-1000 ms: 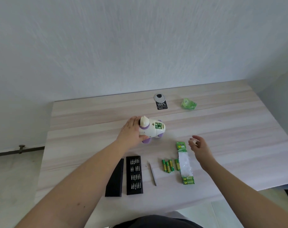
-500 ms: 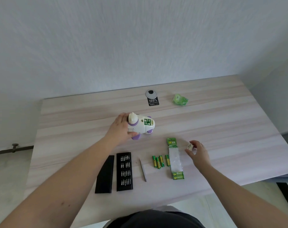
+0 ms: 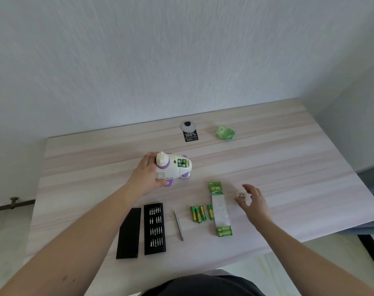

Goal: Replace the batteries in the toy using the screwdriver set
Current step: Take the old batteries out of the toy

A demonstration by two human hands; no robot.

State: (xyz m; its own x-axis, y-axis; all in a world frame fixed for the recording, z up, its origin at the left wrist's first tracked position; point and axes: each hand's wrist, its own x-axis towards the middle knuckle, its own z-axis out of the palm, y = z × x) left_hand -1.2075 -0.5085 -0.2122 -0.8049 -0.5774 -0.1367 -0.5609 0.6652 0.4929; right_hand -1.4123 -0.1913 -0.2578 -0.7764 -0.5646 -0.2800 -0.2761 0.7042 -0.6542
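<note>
White plastic toy (image 3: 173, 169) lies compartment-up in my left hand (image 3: 146, 175), its fingers curled round it. My right hand (image 3: 251, 202) hovers, fingers spread, over the small cover (image 3: 240, 196) on the counter (image 3: 288, 167).

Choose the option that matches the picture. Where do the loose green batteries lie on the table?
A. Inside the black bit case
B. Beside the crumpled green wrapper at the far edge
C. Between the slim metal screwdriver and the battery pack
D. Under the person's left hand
C: the loose green batteries lie in a small group on the table, with the screwdriver on one side and the battery pack on the other.
</note>
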